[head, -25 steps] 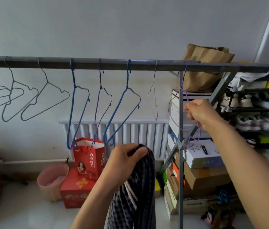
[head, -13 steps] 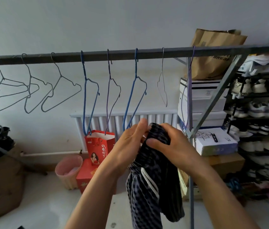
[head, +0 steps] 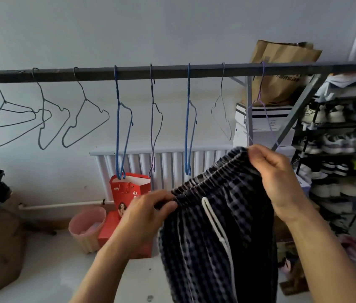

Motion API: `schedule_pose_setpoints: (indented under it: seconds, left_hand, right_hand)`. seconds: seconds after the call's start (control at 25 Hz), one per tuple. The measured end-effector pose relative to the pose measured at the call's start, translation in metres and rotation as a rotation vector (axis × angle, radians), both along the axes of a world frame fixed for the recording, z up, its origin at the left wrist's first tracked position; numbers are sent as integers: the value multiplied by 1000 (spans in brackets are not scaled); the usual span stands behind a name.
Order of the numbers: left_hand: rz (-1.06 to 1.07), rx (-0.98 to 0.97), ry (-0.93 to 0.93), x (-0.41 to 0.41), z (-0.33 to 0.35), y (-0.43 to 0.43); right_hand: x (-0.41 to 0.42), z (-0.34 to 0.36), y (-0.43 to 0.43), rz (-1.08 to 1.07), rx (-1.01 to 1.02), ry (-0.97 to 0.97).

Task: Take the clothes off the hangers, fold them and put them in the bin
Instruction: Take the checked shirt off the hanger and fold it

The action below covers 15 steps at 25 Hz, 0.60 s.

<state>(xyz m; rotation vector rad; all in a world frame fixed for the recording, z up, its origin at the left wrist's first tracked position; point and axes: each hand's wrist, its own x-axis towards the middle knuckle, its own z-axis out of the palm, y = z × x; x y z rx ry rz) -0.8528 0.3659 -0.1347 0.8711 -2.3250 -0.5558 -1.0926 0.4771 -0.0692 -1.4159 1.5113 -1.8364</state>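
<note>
Below the rail (head: 172, 72), with all hangers (head: 124, 127) hanging bare, the left hand (head: 148, 212) and right hand (head: 275, 173) are pinching the waistband of the checked trousers (head: 216, 237), so folding and binning are remaining.

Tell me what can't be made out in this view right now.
All head view.
Legs of the checked shorts: cut off by the bottom edge.
Fingertips of the left hand: behind the waistband.
Leftmost hangers: cut by the left edge.
Contents of the pink bin: too dim to tell.

Pale wall (head: 172, 29), white radiator (head: 168, 162) below, light floor (head: 48, 270), shoe rack (head: 334, 125) at right
</note>
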Motion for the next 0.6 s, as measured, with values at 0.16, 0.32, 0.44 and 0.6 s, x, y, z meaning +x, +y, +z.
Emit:
schedule_pose_setpoints:
  seconds: [0.16,0.32,0.44,0.6]
  left_hand:
    - [107,-231,-41,20,19,-13]
    - [179,-353,-79,30,41,-15]
    - [255,-377,-96,39,55,-14]
    - [386,-312,-250,41,66,-11]
  right_hand:
    - [1,-2,7,-89,-8,69]
    - [12,1,8,66,229,301]
    - [22,-1,-2,-10,386,483]
    - [39,-3,-15,-13,244,307]
